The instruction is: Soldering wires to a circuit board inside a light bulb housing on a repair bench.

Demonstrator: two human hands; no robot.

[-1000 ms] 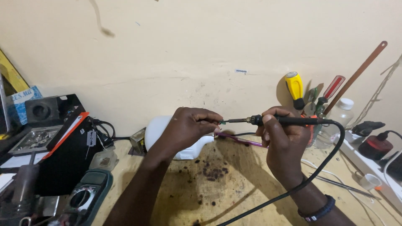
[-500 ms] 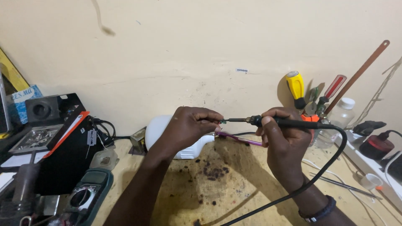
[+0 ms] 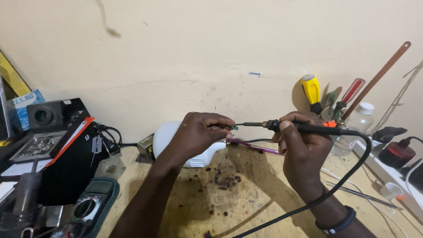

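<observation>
Gripping a black soldering iron (image 3: 308, 128), the right hand (image 3: 304, 154) levels its tip at a small green part (image 3: 235, 128) pinched by the left hand (image 3: 198, 134).

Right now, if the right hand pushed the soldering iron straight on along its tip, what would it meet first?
The right hand aims the soldering iron leftward; it would first meet the small green part pinched in the left hand, as far as depth shows.

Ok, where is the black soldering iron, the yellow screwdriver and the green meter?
soldering iron (image 3: 317, 128), head view, on its black handle in the right hand.
yellow screwdriver (image 3: 311, 88), head view, on its yellow handle by the wall.
green meter (image 3: 90, 205), head view, on its dial face.
</observation>
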